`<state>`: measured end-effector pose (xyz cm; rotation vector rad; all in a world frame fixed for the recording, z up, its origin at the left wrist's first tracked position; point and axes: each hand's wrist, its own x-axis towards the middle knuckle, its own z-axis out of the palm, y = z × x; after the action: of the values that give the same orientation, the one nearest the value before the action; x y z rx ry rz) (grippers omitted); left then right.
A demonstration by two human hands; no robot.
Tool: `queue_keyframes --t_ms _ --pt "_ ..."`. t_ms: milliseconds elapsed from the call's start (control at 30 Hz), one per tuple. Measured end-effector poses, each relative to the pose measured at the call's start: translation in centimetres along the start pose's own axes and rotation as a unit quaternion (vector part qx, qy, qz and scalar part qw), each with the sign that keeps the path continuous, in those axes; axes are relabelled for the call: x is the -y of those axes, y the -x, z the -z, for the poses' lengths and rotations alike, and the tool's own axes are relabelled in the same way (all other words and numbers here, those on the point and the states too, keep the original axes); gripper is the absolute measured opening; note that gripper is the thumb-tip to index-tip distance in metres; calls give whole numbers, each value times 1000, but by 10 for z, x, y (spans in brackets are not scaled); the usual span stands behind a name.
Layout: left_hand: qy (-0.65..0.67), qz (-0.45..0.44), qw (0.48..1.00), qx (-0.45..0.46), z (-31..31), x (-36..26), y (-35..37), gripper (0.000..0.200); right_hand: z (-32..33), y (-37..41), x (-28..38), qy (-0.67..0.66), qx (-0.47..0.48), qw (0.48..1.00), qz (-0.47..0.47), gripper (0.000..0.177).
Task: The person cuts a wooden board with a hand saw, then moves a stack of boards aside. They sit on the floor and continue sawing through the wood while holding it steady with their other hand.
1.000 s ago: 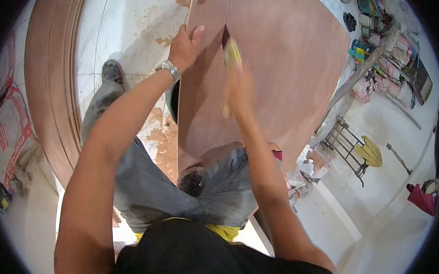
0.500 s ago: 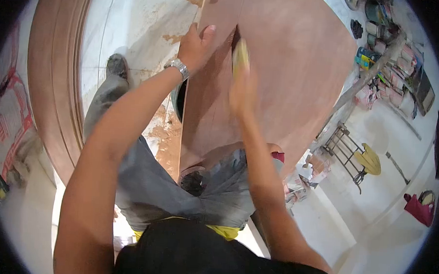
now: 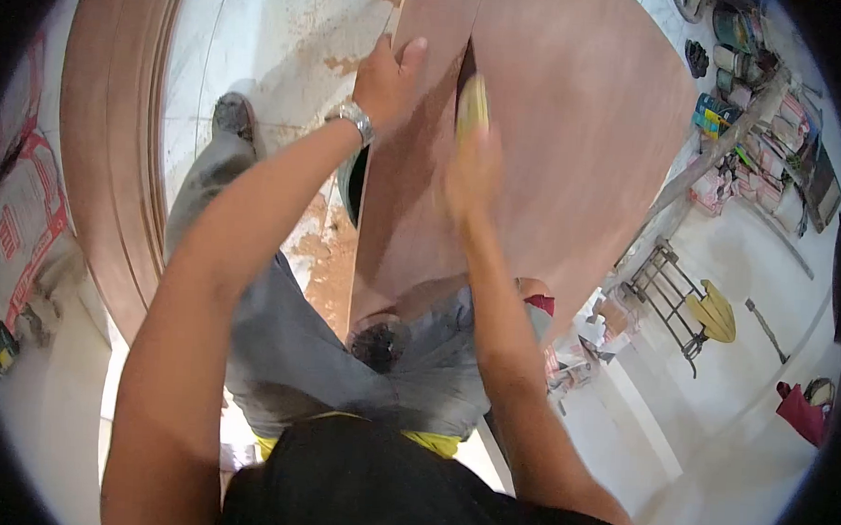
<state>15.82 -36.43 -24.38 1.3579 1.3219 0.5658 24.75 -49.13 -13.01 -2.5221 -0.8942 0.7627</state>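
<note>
A large reddish-brown wooden panel (image 3: 576,147) lies in front of me. My left hand (image 3: 388,81), with a metal watch on its wrist, holds the panel's left edge; its thumb is on top, and the other fingers are mostly hidden at the side. My right hand (image 3: 473,176), blurred, is closed around the yellow handle of what looks like a handsaw (image 3: 474,103). Its dark, narrow blade points away from me at the panel, along a thin line on the surface. Darker brown dust covers the strip left of that line.
A curved brown wooden piece (image 3: 107,136) stands at left. Brown dust (image 3: 331,277) lies on the pale tiled floor, where my shoe (image 3: 232,115) rests. Printed bags (image 3: 18,226) are at far left. At right are a yellow shovel blade (image 3: 714,311), a metal rack (image 3: 668,292) and piled bags and cans.
The view has shifted slightly, so the panel and surroundings appear a little further right. My right hand remains on the yellow handle, and my left hand stays at the panel's edge.
</note>
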Motion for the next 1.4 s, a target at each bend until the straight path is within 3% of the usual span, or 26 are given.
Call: queue_keyframes --t_ms 67,100,200,300,367,400,433,500,533,600,633,667,700,767,800,867,900,967,1033,1067,1133,1267,1400 --pt "-5 -10 1000 -16 0 1 -5 68 -21 -59 4 -173 39 984 -12 38" --pt "1 -13 1000 -23 -2 3 -3 67 -11 -63 18 -223 81 969 -63 36" --pt "10 -16 999 -28 -3 2 -3 68 -5 -71 22 -293 150 941 -84 38" --pt "11 4 1000 -6 0 -5 -1 70 4 -43 12 -290 134 947 -45 39" --pt "-1 11 1000 -4 4 -5 -1 70 16 28 -23 -61 6 991 123 34" --pt "-12 7 1000 -10 2 -4 -1 70 35 65 -32 12 -3 988 153 31" --pt "-22 3 1000 -16 -1 -3 0 70 60 99 -34 33 37 990 131 30" --pt "-6 3 1000 -17 -5 4 1 70 96 144 -28 21 134 990 -21 35" --pt "2 -3 1000 -19 -6 5 -4 70 100 142 -16 2 116 993 6 35" --pt "16 2 1000 -17 -2 -3 -5 71 64 102 -30 33 28 981 190 34" --pt "23 7 1000 -12 -1 -5 -1 71 30 55 -31 -44 22 995 81 35" --pt "20 3 1000 -5 -3 -2 0 71 -4 6 -36 -22 -7 997 80 35" --pt "19 3 1000 0 -4 2 1 71 -11 -37 -3 -98 15 995 7 39" --pt "3 -5 1000 -13 -1 -2 -3 71 -22 -72 5 -170 36 985 -3 40" --pt "-10 -7 1000 -16 0 -4 0 71 -18 -60 -2 -173 39 984 -10 39" --pt "-6 -6 1000 -19 -1 -5 1 71 2 -5 -26 -73 -35 982 168 34" --pt "6 -4 1000 -15 -3 -1 1 71 28 41 -31 -122 75 989 -33 36" --pt "17 6 1000 -9 -4 3 -4 72 68 126 -38 -15 54 992 110 37" --pt "12 27 1000 -4 -5 2 -3 73 84 147 -10 -20 59 994 85 38" --pt "5 17 1000 -18 -4 4 -9 73 82 148 -2 -26 54 996 71 40" --pt "0 5 1000 -31 -9 8 -4 72 25 62 -43 39 55 992 103 37" --pt "11 -3 1000 -11 0 2 -6 72 -28 -86 13 -192 39 980 -24 34" --pt "22 22 999 14 1 -6 -1 74 28 51 -40 -82 27 995 57 31"
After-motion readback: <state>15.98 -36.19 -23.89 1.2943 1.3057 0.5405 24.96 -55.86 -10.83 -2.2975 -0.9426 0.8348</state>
